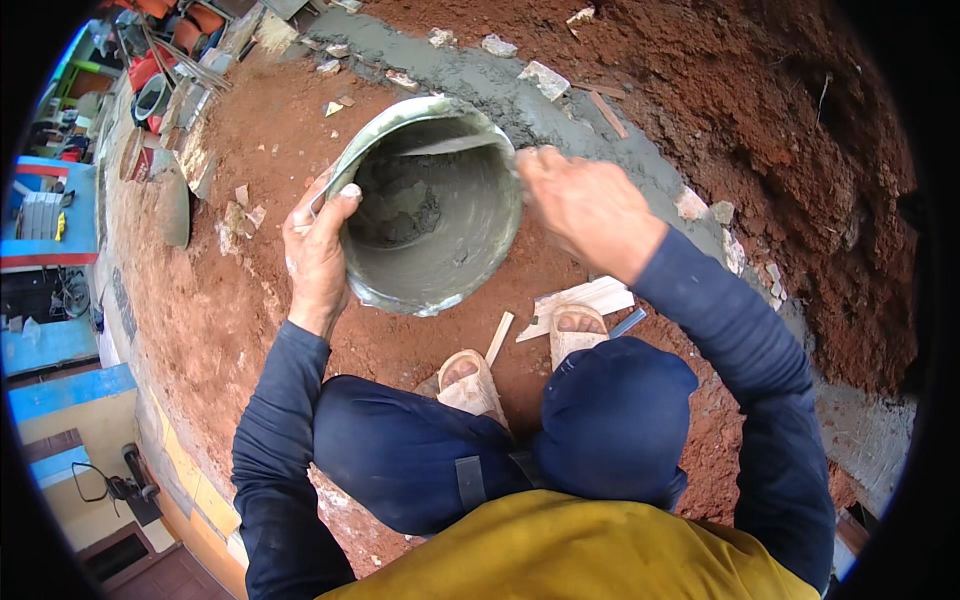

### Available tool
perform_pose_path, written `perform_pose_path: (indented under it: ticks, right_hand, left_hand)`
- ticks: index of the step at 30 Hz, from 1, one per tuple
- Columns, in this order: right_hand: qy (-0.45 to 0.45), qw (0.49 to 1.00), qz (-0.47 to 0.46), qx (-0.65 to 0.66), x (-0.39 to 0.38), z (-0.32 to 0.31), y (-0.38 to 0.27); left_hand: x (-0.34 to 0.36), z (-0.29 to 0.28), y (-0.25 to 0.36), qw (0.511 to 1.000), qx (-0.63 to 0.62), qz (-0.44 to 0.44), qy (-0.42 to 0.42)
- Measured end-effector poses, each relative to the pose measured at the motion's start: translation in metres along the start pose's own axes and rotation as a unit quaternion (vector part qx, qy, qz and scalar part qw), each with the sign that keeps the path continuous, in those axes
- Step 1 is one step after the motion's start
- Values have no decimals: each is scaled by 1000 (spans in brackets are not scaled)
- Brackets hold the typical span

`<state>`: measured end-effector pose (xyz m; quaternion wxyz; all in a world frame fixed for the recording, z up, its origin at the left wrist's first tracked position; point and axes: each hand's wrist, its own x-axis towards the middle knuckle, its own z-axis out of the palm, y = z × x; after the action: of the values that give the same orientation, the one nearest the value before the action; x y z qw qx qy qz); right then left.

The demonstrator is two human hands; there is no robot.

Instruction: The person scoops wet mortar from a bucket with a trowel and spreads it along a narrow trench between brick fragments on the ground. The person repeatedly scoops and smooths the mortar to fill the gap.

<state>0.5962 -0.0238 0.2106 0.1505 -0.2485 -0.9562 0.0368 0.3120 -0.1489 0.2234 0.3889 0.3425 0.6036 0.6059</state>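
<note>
My left hand (322, 240) grips the left rim of a round bucket (497, 245), thumb over the edge. The bucket is tilted, so its inside faces me. Grey wet mortar (400, 212) coats its wall and lies in a clump at the bottom. My right hand (590, 208) is closed at the bucket's right rim. From there a flat grey blade, seemingly a trowel (445, 146), reaches across the upper inside of the bucket. Its handle is hidden in my fist.
A band of wet grey mortar (440, 62) with broken stones (545, 80) along it runs beyond the bucket beside a reddish soil bank (740, 90). Wood pieces (590, 298) lie near my sandalled feet. Another bucket (152, 98) stands at the far left.
</note>
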Motion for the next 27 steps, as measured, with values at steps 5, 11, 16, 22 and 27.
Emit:
perform_pose_path:
  ticks: [5,11,16,22,27]
  right_hand:
    - [-159,979,-65,-106,43,16,-51]
    - [-50,986,-94,-129,55,-8,-33]
    - [-392,918,-2,55,69,7,-10]
    - [-479,550,235,643,1,50,-12]
    - [-365,470,193,780,-45,102,-28]
  left_hand:
    - [-6,-1,23,975,164,147,11]
    - [-5,4,18,983,146,106,42]
    - [-2,19,21,965,181,190,-10]
    - [-11,12,16,967,195,159,-27]
    - [-10,-7,0,953,289,85,22]
